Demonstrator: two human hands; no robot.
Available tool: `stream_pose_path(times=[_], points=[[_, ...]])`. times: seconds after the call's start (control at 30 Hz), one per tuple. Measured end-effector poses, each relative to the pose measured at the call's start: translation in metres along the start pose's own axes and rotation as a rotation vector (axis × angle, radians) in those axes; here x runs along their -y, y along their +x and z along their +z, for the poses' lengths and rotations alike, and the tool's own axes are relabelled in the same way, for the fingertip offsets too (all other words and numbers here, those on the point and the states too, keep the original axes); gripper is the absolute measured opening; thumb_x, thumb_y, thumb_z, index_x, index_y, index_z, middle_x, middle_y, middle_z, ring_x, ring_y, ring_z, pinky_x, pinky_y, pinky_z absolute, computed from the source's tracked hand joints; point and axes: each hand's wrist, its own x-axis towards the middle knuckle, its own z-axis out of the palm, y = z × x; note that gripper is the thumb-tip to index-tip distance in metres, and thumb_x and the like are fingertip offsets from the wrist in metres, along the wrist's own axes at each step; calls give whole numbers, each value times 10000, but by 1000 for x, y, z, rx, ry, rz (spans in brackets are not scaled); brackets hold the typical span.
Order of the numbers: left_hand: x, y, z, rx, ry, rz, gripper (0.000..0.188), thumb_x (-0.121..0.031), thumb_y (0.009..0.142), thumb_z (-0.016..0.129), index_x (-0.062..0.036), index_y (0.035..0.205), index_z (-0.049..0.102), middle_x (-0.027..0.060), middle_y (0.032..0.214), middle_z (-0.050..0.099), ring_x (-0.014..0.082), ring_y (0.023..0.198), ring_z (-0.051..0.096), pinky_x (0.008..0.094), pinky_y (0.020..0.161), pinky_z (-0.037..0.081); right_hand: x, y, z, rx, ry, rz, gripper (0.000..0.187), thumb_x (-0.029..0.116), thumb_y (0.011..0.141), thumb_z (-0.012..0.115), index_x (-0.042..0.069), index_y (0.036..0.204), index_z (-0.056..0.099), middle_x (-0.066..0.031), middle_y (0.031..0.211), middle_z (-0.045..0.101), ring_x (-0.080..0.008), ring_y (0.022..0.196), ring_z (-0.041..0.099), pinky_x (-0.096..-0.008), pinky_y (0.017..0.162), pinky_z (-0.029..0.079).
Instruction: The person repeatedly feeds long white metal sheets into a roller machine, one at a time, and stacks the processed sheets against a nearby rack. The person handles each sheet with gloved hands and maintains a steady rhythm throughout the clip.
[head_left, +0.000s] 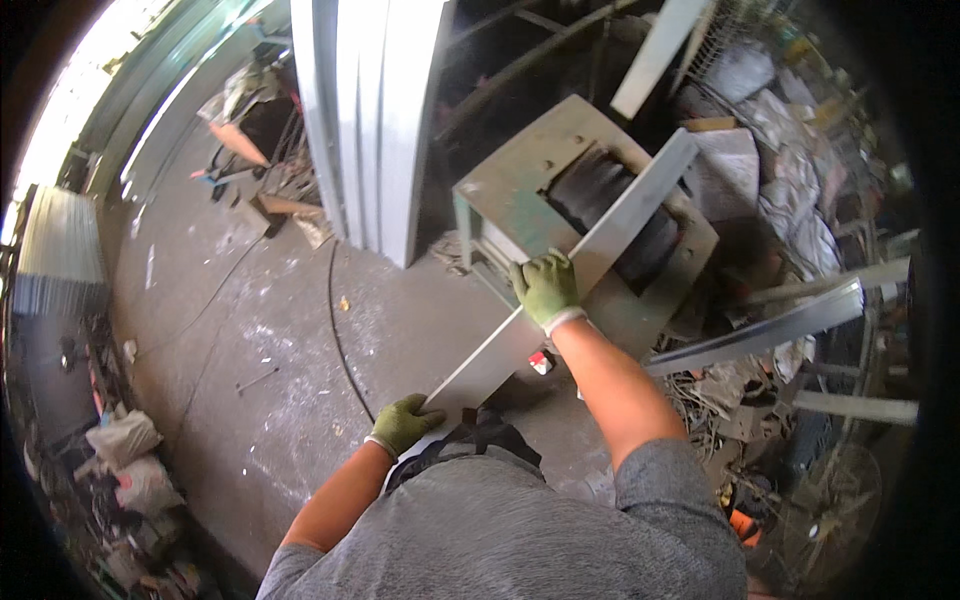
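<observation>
**Across the green machine: a long metal strip held in both gloved hands**

On top of the green machine (520,180), a long flat metal strip (610,225) lies slantwise over the dark roller (600,190) set in the machine's opening. Its long axis runs from about seven o'clock, near the person's waist, up to about one o'clock, where the far end points past the machine's top corner. It looks stiff, thin and fairly light for its length; the bare edges are likely sharp and the smooth face slippery, so a grip wrapped over the edges, hands well apart, seems the safe hold.

The right hand (545,290), in a green glove, is closed over the strip near its middle, at the machine's near edge. The left hand (403,423), gloved too, clasps the near end.

At eleven o'clock stand pale metal sheets (370,120) on end. At three o'clock another metal bar (770,328) lies over a heap of scrap. A black cable (340,330) curves across the concrete floor (250,320) at nine o'clock.
</observation>
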Motion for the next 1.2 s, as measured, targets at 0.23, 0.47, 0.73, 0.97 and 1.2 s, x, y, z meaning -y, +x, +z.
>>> stream_pose_path(times=[0.23,0.47,0.73,0.97,1.2], points=[[-33,20,-5,-17,168,19,655,-688,1044,590,-71,1101,799,229,1040,789,449,995,749,506,849,571,-15,5,-3,52,-65,71,548,370,1068,554,86,638,740,-179,688,725,-403,707,707,-518,898,537],[39,-7,5,-50,55,-14,651,-689,1028,615,-67,1087,800,249,1042,778,462,1039,742,522,893,564,41,-27,11,166,-128,75,513,381,1071,559,107,684,754,-131,730,750,-350,792,733,-494,1017,498],[118,-47,-5,-24,33,-36,586,-625,1050,633,-67,1097,804,228,1026,789,423,996,762,500,871,575,116,-73,31,209,-94,90,514,377,1073,557,106,680,745,-140,733,749,-344,773,722,-505,1023,477],[195,-83,-14,-15,-31,-85,526,-559,1042,667,-59,1122,811,198,1012,805,391,969,769,466,874,580,182,-112,48,260,-69,110,488,371,1059,554,116,696,759,-127,765,767,-340,805,735,-539,1092,451],[280,-149,-33,-10,-40,-165,475,-492,1033,687,-45,1120,821,210,1048,810,322,986,779,438,898,577,273,-157,56,323,33,101,494,384,1076,523,105,770,792,-126,833,788,-335,873,745,-551,1109,437]])
